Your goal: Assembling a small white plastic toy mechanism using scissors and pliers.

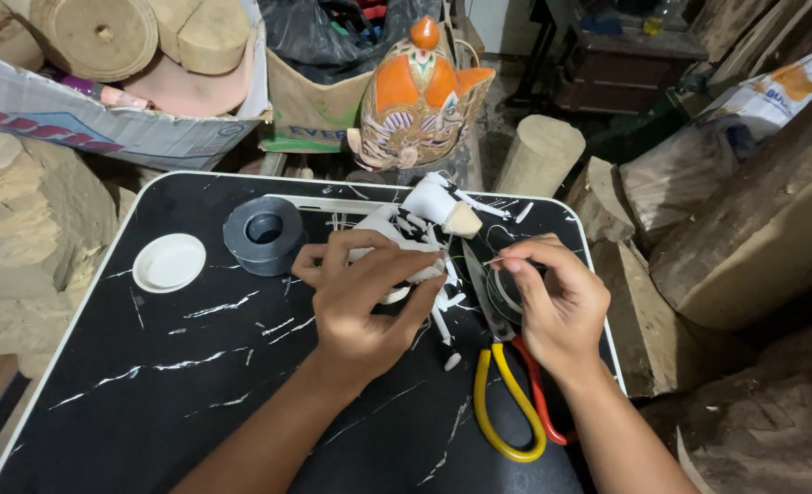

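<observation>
My left hand (365, 297) grips a small white-painted carved figure (421, 220) over the black marbled table (168, 384). The figure's bare wooden tip points away from me. My right hand (552, 302) pinches a thin stick or fine tool (494, 261) whose tip touches the white figure. Scissors with yellow and red handles (506, 384) lie on the table just under my right hand. White shavings (447, 311) are scattered around both hands.
A grey plastic pipe fitting (264, 235) and a white round lid (170, 263) sit at the table's left. An orange painted carved mask (419, 101) stands behind the table. Wood logs (763, 229) and a cardboard box of wood discs (104, 110) surround it.
</observation>
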